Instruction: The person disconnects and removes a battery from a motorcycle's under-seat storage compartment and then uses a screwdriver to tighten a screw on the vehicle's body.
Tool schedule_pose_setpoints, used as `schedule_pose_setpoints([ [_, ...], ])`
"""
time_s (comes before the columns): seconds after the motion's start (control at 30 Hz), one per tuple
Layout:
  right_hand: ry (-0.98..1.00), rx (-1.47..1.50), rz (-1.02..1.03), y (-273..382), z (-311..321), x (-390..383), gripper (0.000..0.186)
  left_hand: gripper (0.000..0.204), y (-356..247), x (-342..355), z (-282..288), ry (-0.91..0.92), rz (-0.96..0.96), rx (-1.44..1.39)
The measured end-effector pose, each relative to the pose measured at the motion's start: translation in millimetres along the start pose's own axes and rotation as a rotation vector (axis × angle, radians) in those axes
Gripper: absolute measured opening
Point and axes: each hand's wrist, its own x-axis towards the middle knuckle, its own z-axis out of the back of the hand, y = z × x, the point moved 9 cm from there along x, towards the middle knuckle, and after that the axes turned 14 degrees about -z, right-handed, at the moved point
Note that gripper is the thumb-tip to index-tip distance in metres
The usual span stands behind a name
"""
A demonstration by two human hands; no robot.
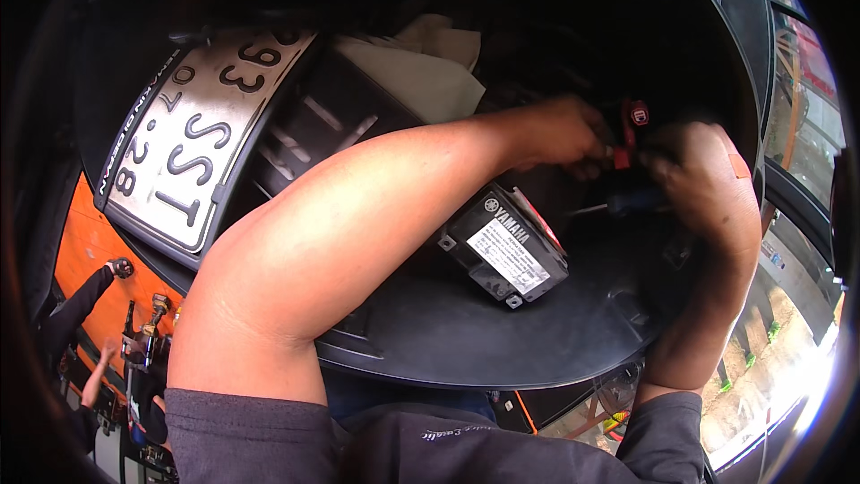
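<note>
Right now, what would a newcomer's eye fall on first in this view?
Probably the pale metal plate at upper left, with its raised dark characters, and the black, white-labelled battery just right of centre. Then the left hand and right hand, at upper right, on either side of a small red part.

The battery (491,231) is black with a white label (511,258); the small cap (630,136) is red, the screwdriver handle (632,203) dark blue, the sleeves (246,430) dark grey.
</note>
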Motion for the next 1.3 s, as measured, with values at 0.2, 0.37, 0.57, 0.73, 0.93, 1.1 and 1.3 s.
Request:
schedule_pose_setpoints([
  [0.2,0.037,0.002,0.04,5.1,-10.4,2.4,0.015,0.03,8.9,-10.2,2.6,-0.031,0.059,-0.089],
  [0.37,-0.184,-0.481,0.519,19.7,-17.9,-21.8,0.013,0.026,10.7,-3.8,-14.2,0.051,0.072,-0.304],
  [0.57,-0.057,-0.078,0.048,6.3,-0.1,-12.6,0.022,0.027,12.6,-1.5,-15.2,0.082,0.089,-0.206],
  [0.73,0.055,-0.052,-0.158,-5.5,-9.1,-2.3,0.024,0.03,2.9,-3.7,-16.4,0.092,0.028,-0.103],
  [0.93,0.067,-0.066,-0.246,-2.5,-12.9,-5.2,0.031,0.036,0.2,-5.1,-13.9,0.101,0.018,-0.088],
  [1.1,0.039,-0.097,-0.155,1.3,-8.1,-6.5,0.034,0.045,1.9,4.5,-11.5,0.141,-0.037,-0.129],
  [1.3,-0.106,-0.099,-0.226,-12.0,2.2,-11.5,0.038,0.041,-9.0,0.6,3.2,0.118,0.013,-0.09],
])
